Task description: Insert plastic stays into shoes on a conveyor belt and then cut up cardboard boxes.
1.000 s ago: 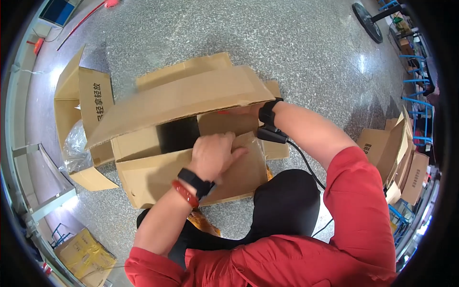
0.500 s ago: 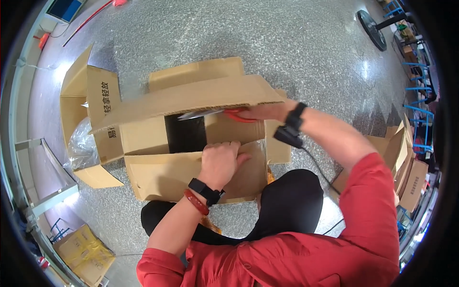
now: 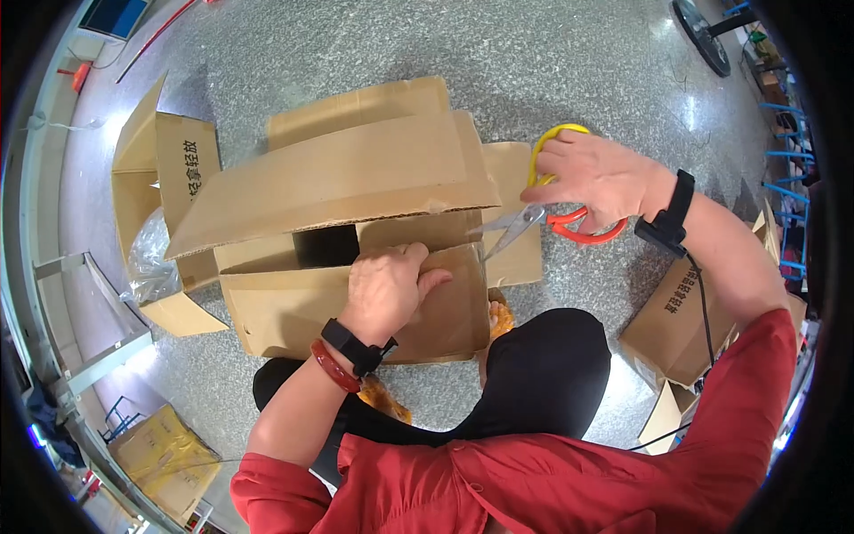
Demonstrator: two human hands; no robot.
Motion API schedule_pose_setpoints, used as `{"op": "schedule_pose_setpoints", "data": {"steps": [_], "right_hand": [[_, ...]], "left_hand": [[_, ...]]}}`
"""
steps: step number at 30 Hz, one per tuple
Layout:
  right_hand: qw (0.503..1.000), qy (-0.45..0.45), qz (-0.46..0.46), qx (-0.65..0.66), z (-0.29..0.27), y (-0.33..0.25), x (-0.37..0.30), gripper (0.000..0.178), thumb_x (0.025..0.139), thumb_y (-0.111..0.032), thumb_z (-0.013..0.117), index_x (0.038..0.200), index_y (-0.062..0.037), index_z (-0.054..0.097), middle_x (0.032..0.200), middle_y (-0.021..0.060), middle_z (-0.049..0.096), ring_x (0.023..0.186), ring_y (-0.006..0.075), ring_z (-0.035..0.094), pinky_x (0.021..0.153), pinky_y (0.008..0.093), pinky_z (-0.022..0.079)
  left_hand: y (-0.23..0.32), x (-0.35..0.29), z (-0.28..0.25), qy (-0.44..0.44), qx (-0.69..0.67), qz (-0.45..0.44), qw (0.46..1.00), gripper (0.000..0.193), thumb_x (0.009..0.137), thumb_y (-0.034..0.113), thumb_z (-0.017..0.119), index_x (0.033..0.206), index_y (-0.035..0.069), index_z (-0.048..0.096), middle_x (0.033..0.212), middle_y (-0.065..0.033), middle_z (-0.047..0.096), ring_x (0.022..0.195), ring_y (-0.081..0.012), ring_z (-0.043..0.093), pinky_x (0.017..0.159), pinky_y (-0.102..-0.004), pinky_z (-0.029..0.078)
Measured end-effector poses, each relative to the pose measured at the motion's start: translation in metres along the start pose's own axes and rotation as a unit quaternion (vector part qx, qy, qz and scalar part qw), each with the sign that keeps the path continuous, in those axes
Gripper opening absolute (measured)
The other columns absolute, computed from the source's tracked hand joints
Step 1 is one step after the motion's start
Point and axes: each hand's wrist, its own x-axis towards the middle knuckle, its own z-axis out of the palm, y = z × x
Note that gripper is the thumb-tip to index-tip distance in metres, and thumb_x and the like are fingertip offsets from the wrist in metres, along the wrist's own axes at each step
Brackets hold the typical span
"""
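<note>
Now the right hand (image 3: 605, 178) gripped spread scissors (image 3: 534, 214), blades pointing left at the right end of the carton (image 3: 334, 182); the left hand (image 3: 384, 287) pinched its near panel (image 3: 294, 310).

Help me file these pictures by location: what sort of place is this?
Probably a workshop or packing area: cardboard boxes sit around on a speckled floor, with a grey metal frame at the left.

The grey speckled floor (image 3: 356, 44) is catching white glare (image 3: 116, 129); a metal frame (image 3: 107, 365) is standing left, blue racks (image 3: 787, 155) are lining the right.
</note>
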Motion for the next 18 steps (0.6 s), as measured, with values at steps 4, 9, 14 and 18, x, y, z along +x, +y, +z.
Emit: {"op": "schedule_pose_setpoints", "data": {"steps": [4, 9, 14, 18], "right_hand": [[0.997, -0.041, -0.061, 0.012, 0.003, -0.008, 0.026, 0.056, 0.054, -0.029, 0.076, 0.107, -0.0166, 0.062, 0.087, 0.0044, 0.05, 0.091, 0.0247, 0.051, 0.083, 0.037, 0.041], [0.991, -0.042, -0.121, -0.033, 0.003, -0.01, 0.041, 0.041, 0.065, -0.028, 0.071, 0.104, -0.0164, 0.065, 0.085, 0.0033, 0.053, 0.089, 0.0224, 0.053, 0.082, 0.0361, 0.041], [0.988, -0.012, -0.151, -0.041, -0.001, -0.007, 0.044, 0.036, 0.069, -0.022, 0.069, 0.105, -0.018, 0.067, 0.081, 0.0039, 0.058, 0.086, 0.023, 0.057, 0.078, 0.0346, 0.044], [0.972, -0.111, -0.208, -0.017, 0.019, -0.026, 0.041, 0.018, 0.076, -0.02, 0.062, 0.093, -0.0174, 0.066, 0.079, 0.003, 0.058, 0.083, 0.0222, 0.058, 0.074, 0.034, 0.045]], "left_hand": [[-0.001, -0.009, 0.001, 0.025, 0.004, 0.016, 1.0, 0.038, 0.078, 0.042, 0.069, 0.074, 0.006, 0.056, 0.061, -0.013, 0.061, 0.059, -0.0307, 0.063, 0.055, -0.0402, 0.05], [-0.001, -0.014, -0.001, 0.027, 0.002, 0.022, 0.999, 0.036, 0.076, 0.039, 0.071, 0.074, 0.006, 0.057, 0.061, -0.0126, 0.061, 0.059, -0.0299, 0.062, 0.054, -0.0399, 0.049], [-0.005, -0.012, 0.002, 0.076, -0.026, 0.069, 0.994, 0.035, 0.076, 0.038, 0.072, 0.071, 0.006, 0.058, 0.057, -0.012, 0.058, 0.058, -0.0315, 0.061, 0.055, -0.0391, 0.048], [-0.027, -0.011, -0.012, 0.058, -0.027, 0.001, 0.998, 0.034, 0.077, 0.037, 0.072, 0.071, 0.006, 0.057, 0.057, -0.0117, 0.057, 0.057, -0.031, 0.06, 0.056, -0.0397, 0.048]]}}
